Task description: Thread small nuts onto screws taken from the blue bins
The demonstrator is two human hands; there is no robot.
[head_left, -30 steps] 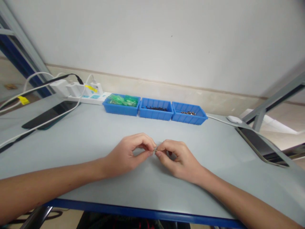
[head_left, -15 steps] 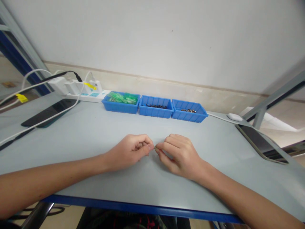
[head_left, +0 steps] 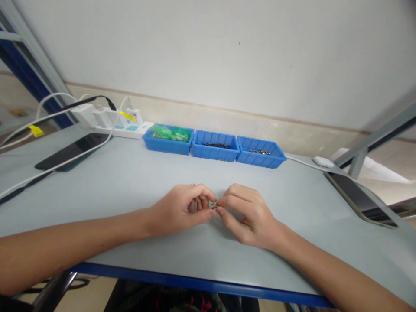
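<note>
Above the table's middle, my right hand (head_left: pixel 248 212) pinches a small brass-coloured screw-like metal piece (head_left: pixel 214 206) between thumb and forefinger. The piece points left, and its exact kind is too small to make out. My left hand (head_left: pixel 185 208) faces it from the left. Its thumb and forefinger are apart, one below and one above the end of the piece, and its other fingers curl loosely behind. Whether the left fingertips touch the metal, I cannot tell.
Along the wall stand three blue bins: one with green plastic bags (head_left: pixel 170 133), one with dark screws (head_left: pixel 216 145), one with shiny metal parts (head_left: pixel 260 152). A power strip (head_left: pixel 130 130) with cables and a phone (head_left: pixel 73 151) lie left; another phone (head_left: pixel 359 199) and white case (head_left: pixel 323 161) lie right.
My left thumb and forefinger have parted from their pinch, so more of the metal piece shows. The right hand keeps its pinch. The whole view has shifted slightly.
</note>
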